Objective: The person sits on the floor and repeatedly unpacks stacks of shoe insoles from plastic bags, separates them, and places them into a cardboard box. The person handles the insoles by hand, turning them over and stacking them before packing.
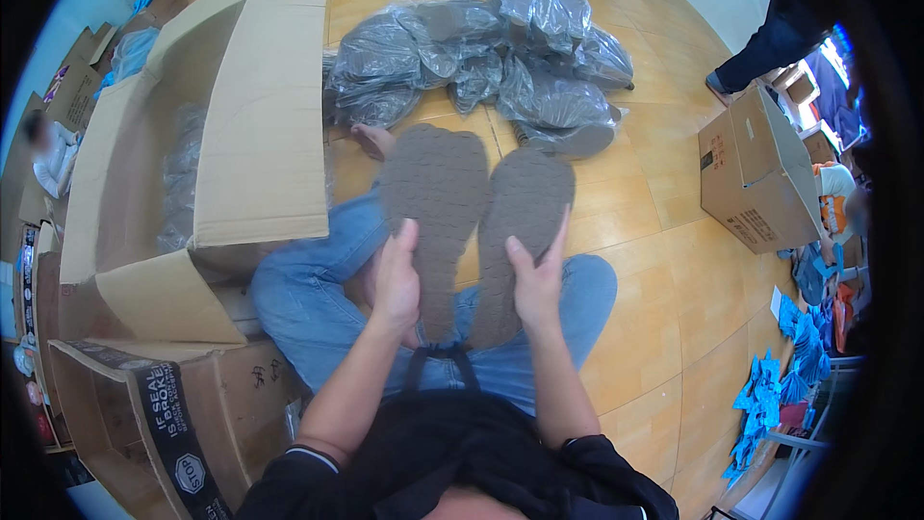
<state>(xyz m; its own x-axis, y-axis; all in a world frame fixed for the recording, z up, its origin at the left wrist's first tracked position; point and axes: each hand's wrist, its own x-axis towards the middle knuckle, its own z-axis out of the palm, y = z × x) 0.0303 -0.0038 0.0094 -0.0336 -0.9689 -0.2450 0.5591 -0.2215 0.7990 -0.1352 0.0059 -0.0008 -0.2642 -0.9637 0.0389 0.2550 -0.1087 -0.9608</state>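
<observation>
Two grey-brown shoe soles, long and flat with a rough textured face, are held side by side above my lap. My left hand (393, 276) grips the left sole (435, 178) by its outer edge, thumb on the face toward me. On the other side, my right hand (541, 274) holds the right sole (532, 188) the same way, its thumb pressed on the face. The soles' far sides and most of my gripping fingers are hidden. Beyond them lies a heap of similar-looking brown pieces in clear plastic bags (462, 34).
At my left stands a large open carton (260, 125) with a plastic-wrapped bundle (181, 173) inside. Nearer is another open carton (226, 395). Another carton (756, 173) stands on the right, by a standing person's leg (780, 39). Blue pieces (760, 404) lie at the lower right.
</observation>
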